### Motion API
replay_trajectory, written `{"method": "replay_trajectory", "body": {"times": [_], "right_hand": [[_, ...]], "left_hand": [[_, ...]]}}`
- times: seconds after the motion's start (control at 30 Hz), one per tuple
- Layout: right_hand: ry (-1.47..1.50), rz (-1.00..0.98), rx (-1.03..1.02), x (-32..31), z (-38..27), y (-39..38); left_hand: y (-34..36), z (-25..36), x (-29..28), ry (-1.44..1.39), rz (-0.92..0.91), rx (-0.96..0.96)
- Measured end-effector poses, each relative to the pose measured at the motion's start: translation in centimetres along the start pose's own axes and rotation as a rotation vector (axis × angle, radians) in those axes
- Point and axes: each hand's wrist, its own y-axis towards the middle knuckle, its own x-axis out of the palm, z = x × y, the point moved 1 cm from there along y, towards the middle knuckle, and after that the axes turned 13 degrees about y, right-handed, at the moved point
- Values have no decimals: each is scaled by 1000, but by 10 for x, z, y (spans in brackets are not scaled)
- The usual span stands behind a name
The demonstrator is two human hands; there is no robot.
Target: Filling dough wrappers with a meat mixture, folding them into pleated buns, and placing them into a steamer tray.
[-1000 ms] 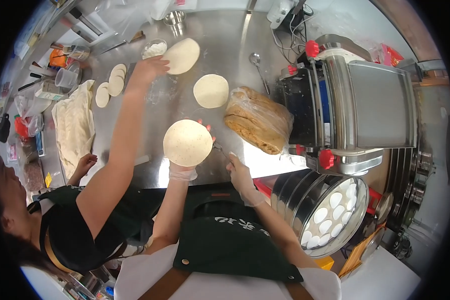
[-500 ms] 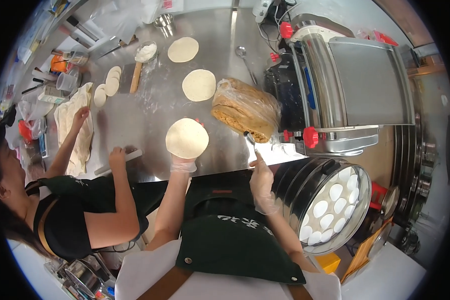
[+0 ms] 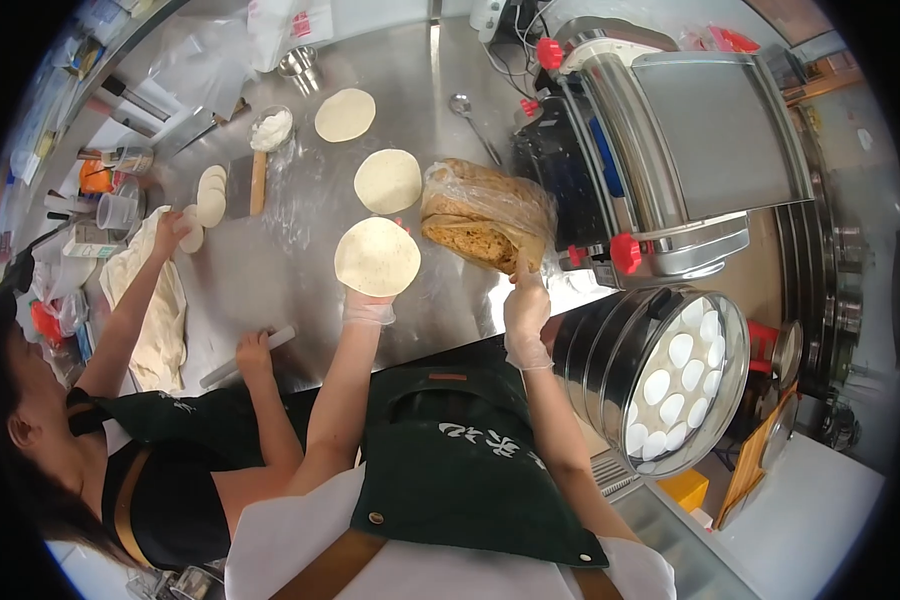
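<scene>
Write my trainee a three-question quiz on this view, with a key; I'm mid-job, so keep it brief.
1. What rests on the wearer's left hand?
a) a spoon
b) a dough round
c) a steel bowl

2. True or false: the wearer's right hand is on the red-knobbed machine.

3. How many other large dough rounds lie on the table beyond the left hand?

Key: 1. b. 2. False; it is at the near end of the brown filling. 3. Two.

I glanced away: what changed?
The right hand moved right, from beside the dough round to the brown filling. A co-worker's right hand released the farthest round for the rolling pin; their left hand reached the small rounds. The left hand still supports that dough round.
</scene>
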Motion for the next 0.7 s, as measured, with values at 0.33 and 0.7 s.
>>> {"method": "replay_trajectory", "body": {"times": [0.33, 0.7], "right_hand": [[136, -176, 217, -40, -21, -30], [312, -82, 163, -21, -49, -50]], "left_hand": [[29, 2, -8, -61, -86, -83], [67, 6, -11, 4, -217, -61]]}}
